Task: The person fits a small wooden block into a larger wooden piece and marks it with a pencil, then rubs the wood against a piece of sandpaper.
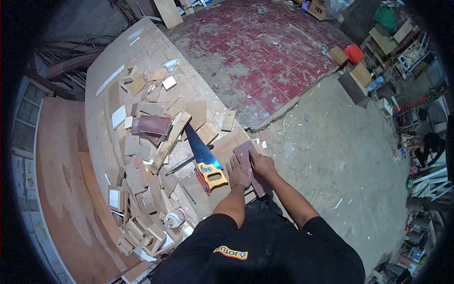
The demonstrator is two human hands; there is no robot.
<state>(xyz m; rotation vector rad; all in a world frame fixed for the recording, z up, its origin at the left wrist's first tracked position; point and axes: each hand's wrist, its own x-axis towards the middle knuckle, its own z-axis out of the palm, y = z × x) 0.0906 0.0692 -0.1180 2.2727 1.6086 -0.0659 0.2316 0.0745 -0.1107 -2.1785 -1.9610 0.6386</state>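
Note:
A reddish-brown wooden board (259, 188) lies lengthwise at the bench edge in front of my body. My left hand (240, 173) rests flat on its left side, fingers stretched forward. Along the right edge of the board, my right hand (263, 165) grips with bent fingers; its fingertips are partly hidden. Just left of my left hand lies a handsaw (202, 150) with a yellow handle. A red-and-black tool (202, 181) sits partly under that handle. Beside the saw are a dark, narrow bar (182, 164) and a thin pencil-like stick (189, 195).
Wood offcuts (137, 177) cover much of the workbench (106, 137), with maroon boards (152, 126) among them. A white can-like container (175, 218) lies near my left arm. Red floor tiles (265, 61) spread beyond the bench; cluttered shelves (416, 57) line the right.

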